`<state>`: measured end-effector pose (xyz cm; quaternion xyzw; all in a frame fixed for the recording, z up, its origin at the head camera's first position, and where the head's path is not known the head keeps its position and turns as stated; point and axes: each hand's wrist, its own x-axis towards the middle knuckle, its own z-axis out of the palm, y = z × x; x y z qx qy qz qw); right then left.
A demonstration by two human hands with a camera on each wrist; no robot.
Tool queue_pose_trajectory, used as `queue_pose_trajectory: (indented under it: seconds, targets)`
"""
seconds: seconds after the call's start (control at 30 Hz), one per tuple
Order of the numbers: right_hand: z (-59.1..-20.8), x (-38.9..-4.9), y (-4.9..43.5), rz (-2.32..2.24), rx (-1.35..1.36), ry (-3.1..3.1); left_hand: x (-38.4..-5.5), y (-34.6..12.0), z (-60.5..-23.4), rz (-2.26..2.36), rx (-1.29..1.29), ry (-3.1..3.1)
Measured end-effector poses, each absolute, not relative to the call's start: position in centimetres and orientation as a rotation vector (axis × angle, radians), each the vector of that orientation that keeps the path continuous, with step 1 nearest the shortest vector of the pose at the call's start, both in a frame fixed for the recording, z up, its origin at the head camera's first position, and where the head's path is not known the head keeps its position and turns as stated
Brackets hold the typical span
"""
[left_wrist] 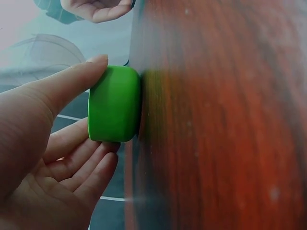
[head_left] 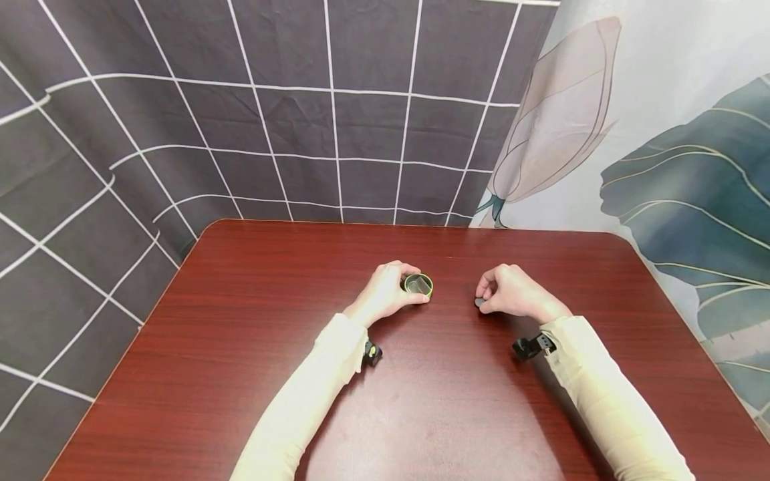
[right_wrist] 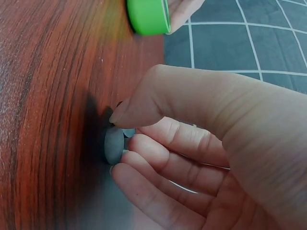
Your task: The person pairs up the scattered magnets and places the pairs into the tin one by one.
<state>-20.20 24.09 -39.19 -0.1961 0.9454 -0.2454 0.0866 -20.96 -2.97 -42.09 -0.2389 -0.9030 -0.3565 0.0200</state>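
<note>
My left hand [head_left: 385, 287] holds a small round green container [head_left: 428, 292], its thumb on one side and fingers round the other. In the left wrist view the green container [left_wrist: 114, 104] sits upright at the tabletop, its wall smooth and bright green. Looking down from the head view, the inside appears dark grey. To the right, my right hand [head_left: 514, 292] pinches a small flat grey piece [head_left: 479, 302] low over the table. The right wrist view shows this smooth oval grey piece [right_wrist: 114, 145] at the thumb tip and fingertips, with another bit of grey partly hidden behind it.
The reddish-brown wooden table [head_left: 240, 321] lies under both hands. Behind it hangs a dark grey curtain [head_left: 289, 120] with white grid lines. A light curtain with leaf patterns [head_left: 680, 200] hangs on the right. A black wrist camera [head_left: 532, 347] is strapped to the right wrist.
</note>
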Motion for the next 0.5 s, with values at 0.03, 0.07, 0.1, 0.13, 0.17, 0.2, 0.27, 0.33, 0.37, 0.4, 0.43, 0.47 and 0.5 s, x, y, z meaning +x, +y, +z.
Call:
queue_pose_trajectory:
  seconds: [0.03,0.07,0.1,0.13,0.17,0.2,0.27,0.33,0.37,0.4,0.43,0.47,0.5]
  targets:
    - [-39.20,-20.20,24.08,-0.738,-0.585,2.817,-20.96,-2.98,-42.10,-1.107,-0.743,-2.800]
    - [-39.21,-20.19,24.07,-0.745,-0.586,2.817,-20.97,-2.97,-42.12,-1.106,-0.744,-2.798]
    - [-39.20,-20.17,24.05,-0.752,-0.586,2.817,-20.98,-2.97,-42.13,-1.105,-0.745,-2.799]
    - [-39.20,-20.16,24.03,-0.759,-0.586,2.818,-20.99,-2.96,-42.11,-1.102,-0.747,-2.802]
    - [-39.19,-20.15,24.00,-0.766,-0.587,2.821,-21.00,-2.94,-42.09,-1.096,-0.749,-2.805]
    - [-39.19,-20.14,23.97,-0.772,-0.588,2.823,-21.01,-2.93,-42.06,-1.090,-0.753,-2.808]
    - [-39.16,-20.15,23.91,-0.784,-0.589,2.828,-21.04,-2.92,-41.94,-1.067,-0.767,-2.815]
    - [-39.10,-20.17,23.87,-0.797,-0.589,2.831,-21.06,-2.91,-41.77,-1.044,-0.783,-2.819]
    - [-39.07,-20.20,23.86,-0.802,-0.590,2.832,-21.07,-2.92,-41.69,-1.038,-0.788,-2.820]
    - [-39.02,-20.22,23.84,-0.807,-0.589,2.832,-21.06,-2.93,-41.58,-1.039,-0.791,-2.821]
    - [-38.96,-20.25,23.83,-0.812,-0.590,2.832,-21.05,-2.95,-41.48,-1.041,-0.791,-2.820]
    - [-38.89,-20.29,23.81,-0.819,-0.590,2.831,-21.04,-2.97,-41.39,-1.042,-0.790,-2.820]
    - [-38.81,-20.30,23.78,-0.826,-0.588,2.831,-21.01,-2.99,-41.29,-1.051,-0.785,-2.820]
